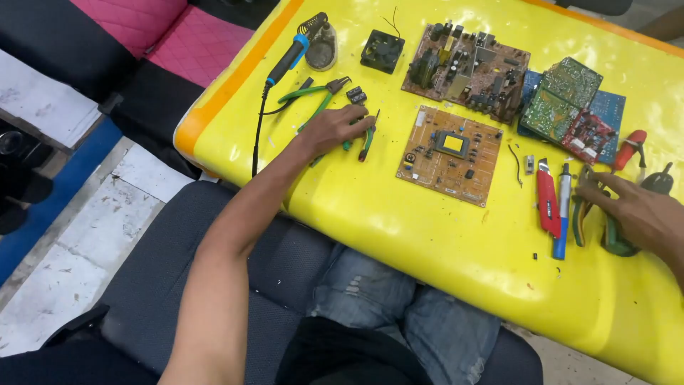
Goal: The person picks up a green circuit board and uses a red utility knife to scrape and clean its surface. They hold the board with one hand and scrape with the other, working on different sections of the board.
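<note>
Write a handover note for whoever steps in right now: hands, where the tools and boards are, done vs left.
Left hand: lying on the green-handled pliers at the table's left; grip not clear.
Right hand: resting on green-handled cutters at the right, beside the red utility knife and blue pen-like tool.
Brown circuit board: flat mid-table, untouched by either hand.
Soldering iron: parked in its stand, top left.
More boards and a stack lie behind.
Done: tools laid out. Left: no work visible on the board yet.
</note>
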